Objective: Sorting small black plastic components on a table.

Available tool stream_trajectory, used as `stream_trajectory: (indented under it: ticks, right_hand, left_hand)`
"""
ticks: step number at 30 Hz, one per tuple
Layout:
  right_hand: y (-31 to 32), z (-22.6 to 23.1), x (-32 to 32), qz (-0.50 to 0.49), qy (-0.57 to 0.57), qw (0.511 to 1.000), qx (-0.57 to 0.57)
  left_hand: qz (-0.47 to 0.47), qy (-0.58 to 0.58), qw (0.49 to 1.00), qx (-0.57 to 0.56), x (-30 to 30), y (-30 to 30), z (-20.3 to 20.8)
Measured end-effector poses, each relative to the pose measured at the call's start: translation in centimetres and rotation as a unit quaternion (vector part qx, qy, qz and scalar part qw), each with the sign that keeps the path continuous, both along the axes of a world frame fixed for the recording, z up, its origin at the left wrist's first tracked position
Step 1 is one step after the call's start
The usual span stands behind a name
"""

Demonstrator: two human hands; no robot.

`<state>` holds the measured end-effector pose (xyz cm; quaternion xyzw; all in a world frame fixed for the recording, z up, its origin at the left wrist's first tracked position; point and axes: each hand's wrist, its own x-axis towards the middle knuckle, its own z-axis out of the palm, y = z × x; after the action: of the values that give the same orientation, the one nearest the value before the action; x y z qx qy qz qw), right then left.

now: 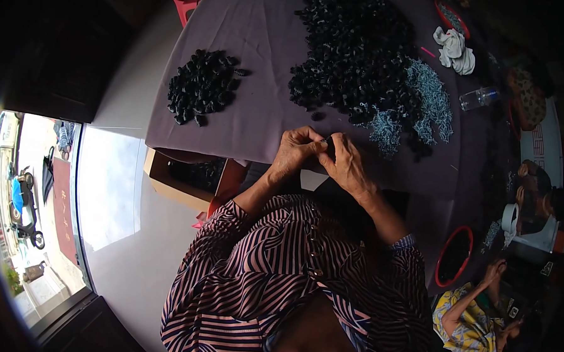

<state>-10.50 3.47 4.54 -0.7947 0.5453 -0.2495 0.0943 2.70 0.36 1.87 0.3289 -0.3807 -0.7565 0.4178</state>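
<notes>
My left hand (293, 151) and my right hand (348, 165) meet just beyond the near edge of the cloth-covered table (255, 130). A small black piece (330, 147) shows between the fingers of my right hand, which are closed on it. The left thumb and forefinger pinch together beside it; whatever they hold is too small to make out. A large heap of small black ridged pieces (352, 53) spreads beyond my hands. Small blue-grey pieces (431, 100) lie along its right side. A smaller black heap (202, 88) sits apart at the left.
Below the table's left edge stands a cardboard box (179, 188) with black pieces inside. A crumpled white cloth (454, 50) and a clear bottle (479, 98) lie at the right. A red-rimmed basin (455, 255) and another person (467, 319) are at the lower right.
</notes>
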Motion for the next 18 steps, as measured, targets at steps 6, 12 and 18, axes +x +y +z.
stream_trajectory:
  ticks: [6, 12, 18]
  right_hand:
    - [-0.5, 0.4, 0.1, -0.005, 0.065, 0.996, -0.057]
    - [-1.6, -0.4, -0.6, 0.017, 0.080, 0.992, -0.100]
    - [-1.9, -0.6, -0.7, 0.046, 0.076, 0.990, -0.110]
  left_hand:
    - [-0.020, -0.002, 1.000, 0.010, 0.4, -0.5, 0.0]
    - [-0.028, -0.052, 0.998, -0.022, 0.2, -0.6, 0.1]
    - [-0.034, -0.070, 0.997, -0.028, 0.5, -0.7, 0.4]
